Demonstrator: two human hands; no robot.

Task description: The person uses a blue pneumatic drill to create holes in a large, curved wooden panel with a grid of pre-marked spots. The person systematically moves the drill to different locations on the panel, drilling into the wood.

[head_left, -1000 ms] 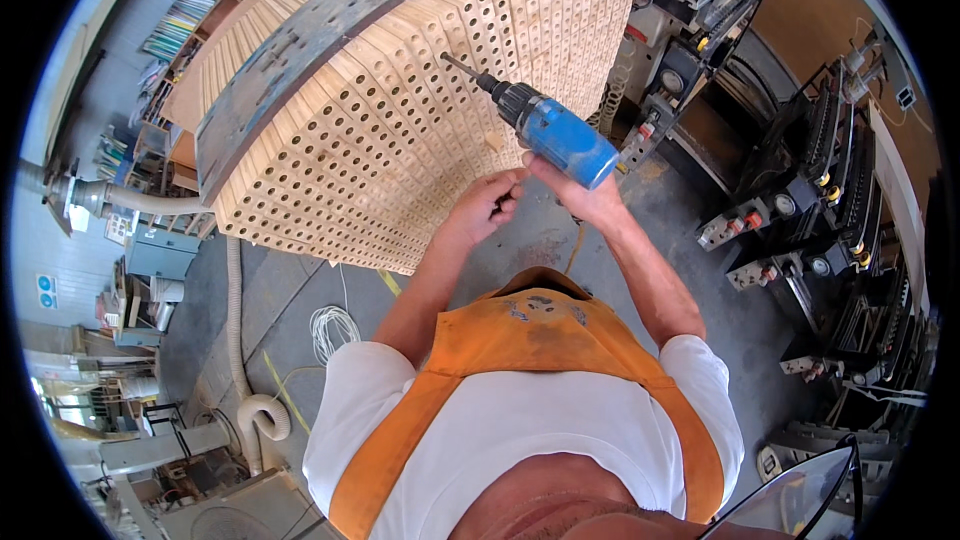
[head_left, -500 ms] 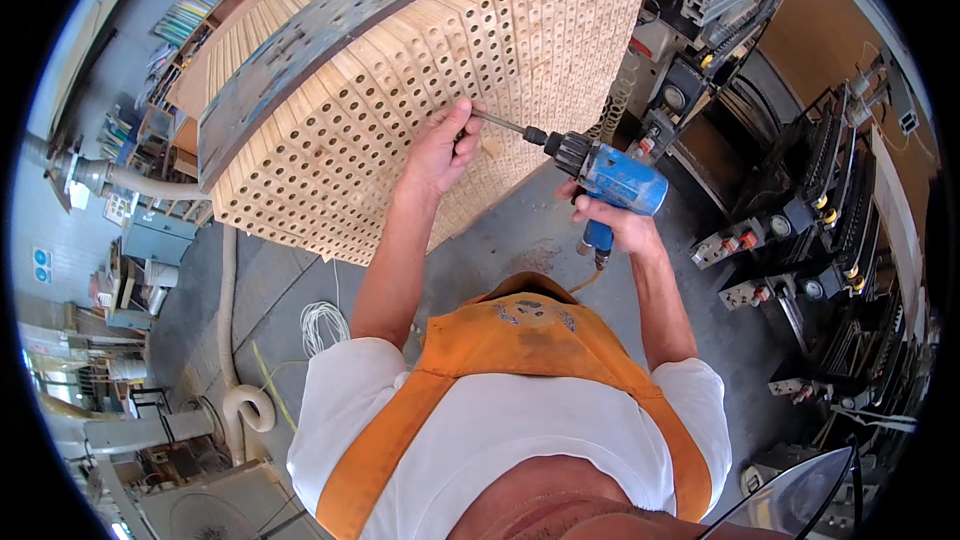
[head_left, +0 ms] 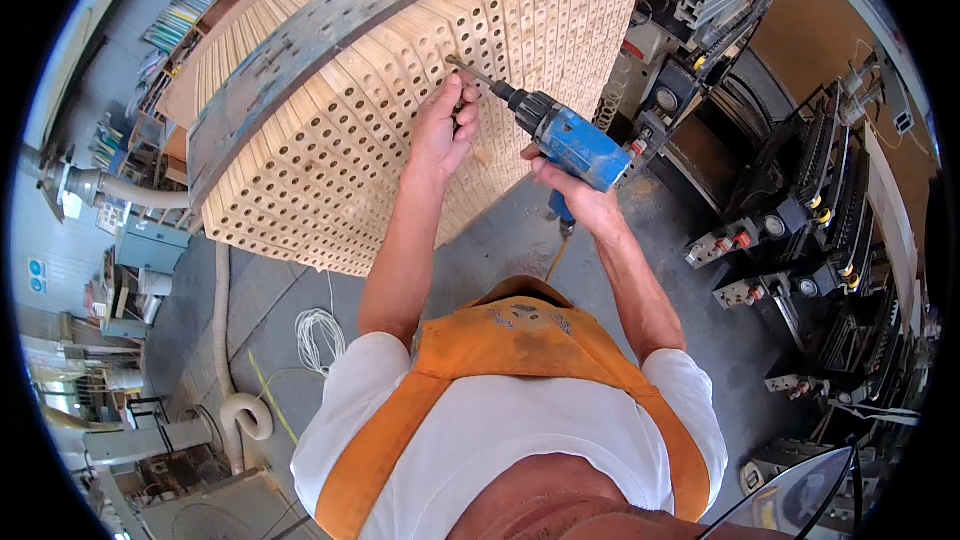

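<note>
My right hand [head_left: 580, 195] is wrapped round the grip of a blue drill [head_left: 582, 145], which points up and left. Its long thin bit [head_left: 474, 74] reaches the face of a big stack of pale wooden boards [head_left: 350, 160], full of rows of round holes. The tip is at one of the holes in the upper part; how deep it sits I cannot tell. Just below the bit, my left hand [head_left: 440, 132] is closed with fingers curled, close to the wood. Whatever its fingers hold, if anything, is hidden.
A dark, stained plank [head_left: 310, 60] lies across the top of the stack. At right stand black machine frames with gauges [head_left: 790, 225]. A coiled white cable [head_left: 320, 338] and a beige hose [head_left: 224, 330] lie on the floor at left. A yellow line [head_left: 558, 258] hangs from the drill.
The drill has moved up and left, bringing its bit to the stack's face. My left hand has come away from the bit's tip and now sits just below it.
</note>
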